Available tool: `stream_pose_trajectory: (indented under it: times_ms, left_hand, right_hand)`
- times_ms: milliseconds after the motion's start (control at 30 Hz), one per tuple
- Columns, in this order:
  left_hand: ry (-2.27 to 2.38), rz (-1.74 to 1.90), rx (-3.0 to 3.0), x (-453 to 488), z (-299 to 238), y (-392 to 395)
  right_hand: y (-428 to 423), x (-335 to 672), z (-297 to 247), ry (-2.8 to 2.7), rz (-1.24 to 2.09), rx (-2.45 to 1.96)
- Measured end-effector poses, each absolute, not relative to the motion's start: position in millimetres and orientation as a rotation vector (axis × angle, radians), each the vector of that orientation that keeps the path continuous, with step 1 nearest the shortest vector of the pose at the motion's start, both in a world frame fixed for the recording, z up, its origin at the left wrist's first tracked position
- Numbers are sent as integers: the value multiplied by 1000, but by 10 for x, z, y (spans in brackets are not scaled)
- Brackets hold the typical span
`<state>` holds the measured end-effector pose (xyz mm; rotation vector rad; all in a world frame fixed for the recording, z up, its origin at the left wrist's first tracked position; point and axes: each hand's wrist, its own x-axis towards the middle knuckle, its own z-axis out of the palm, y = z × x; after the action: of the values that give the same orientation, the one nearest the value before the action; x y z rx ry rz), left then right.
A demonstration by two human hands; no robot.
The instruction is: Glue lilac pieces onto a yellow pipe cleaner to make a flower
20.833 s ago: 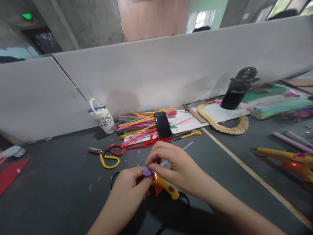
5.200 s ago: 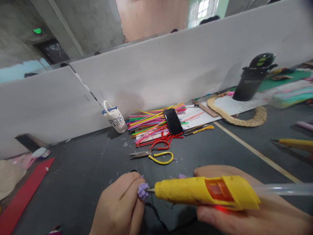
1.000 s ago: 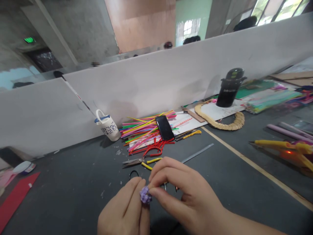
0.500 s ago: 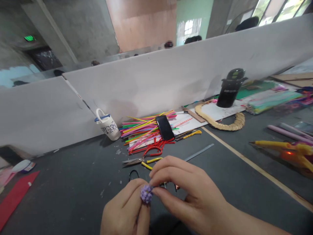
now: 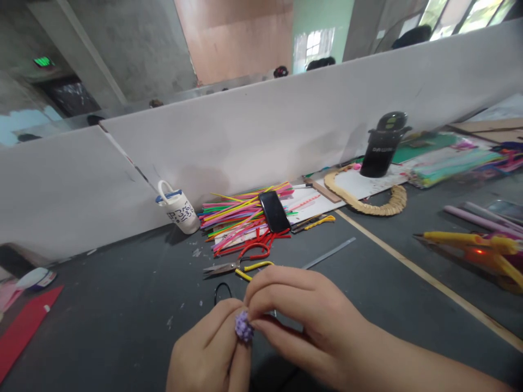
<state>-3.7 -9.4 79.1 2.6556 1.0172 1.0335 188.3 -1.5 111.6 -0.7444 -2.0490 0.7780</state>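
Moved off its yellow plastic glue gun, right hand pinches the knobbly purple ball from the right, left hand opposite.

Your knobbly cluster is light purple, your worktop dark grey with one tan stripe. Your scissors show one red and one yellow handle loop, with silver-grey blades. Your cup is white with blue at the rim and black lettering; your thin sticks mix pink, yellow, green, orange and blue. Your phone is black, your tumbler black with pale lettering and green marks, your glue gun yellow with an orange-red glow.
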Motion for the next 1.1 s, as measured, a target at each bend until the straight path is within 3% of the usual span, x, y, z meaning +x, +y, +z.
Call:
stream_pose_trajectory:
  times_ms: [400, 733, 1100]
  left_hand:
    - [1037, 1019, 2702, -50, 766, -93]
    - [1085, 1029, 2859, -46, 745, -99]
    - [1134, 1041, 3130, -40, 746, -84]
  right_hand:
    - [-13, 1880, 1095, -2005, 787, -753]
    - [5, 1916, 1128, -2215, -35, -681]
    - [11, 1898, 1102, -2246, -130, -721]
